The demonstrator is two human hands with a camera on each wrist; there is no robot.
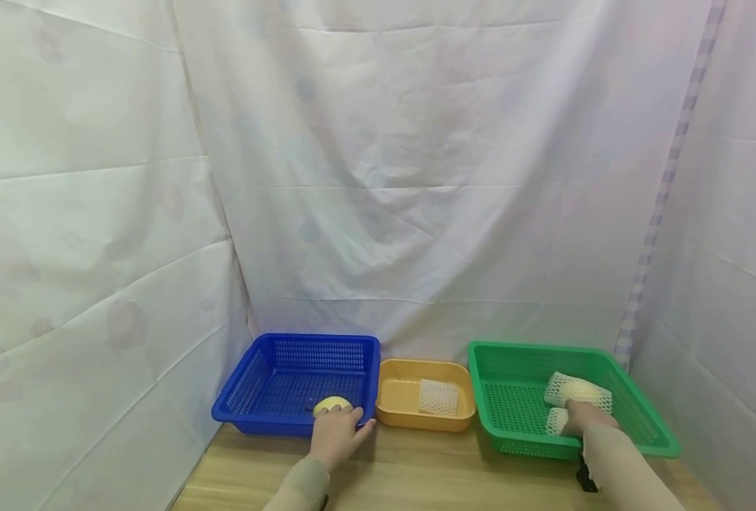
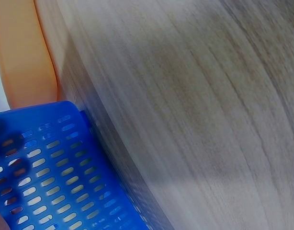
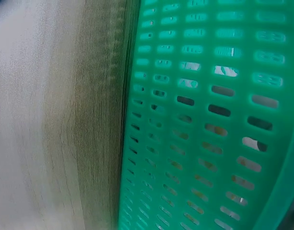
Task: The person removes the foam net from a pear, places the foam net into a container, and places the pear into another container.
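Observation:
In the head view my left hand (image 1: 337,434) reaches over the near right rim of the blue basket (image 1: 231,413). Its fingers lie at a pale yellow, rounded fruit (image 1: 331,405), and its thumb is spread away to the right. My right hand (image 1: 587,417) dips into the green basket (image 1: 661,446) at the near right. Beside it lie a pale fruit in a white foam net (image 1: 578,392) and another piece of white foam netting (image 1: 556,421). The right fingertips are hidden, so I cannot tell whether they hold anything.
Between the baskets stands a yellow-orange tray (image 1: 425,424) with a white foam net sleeve (image 1: 439,397) in it. All three containers are on a wood-grain table (image 1: 416,468). White cloth (image 1: 378,177) hangs behind and on both sides.

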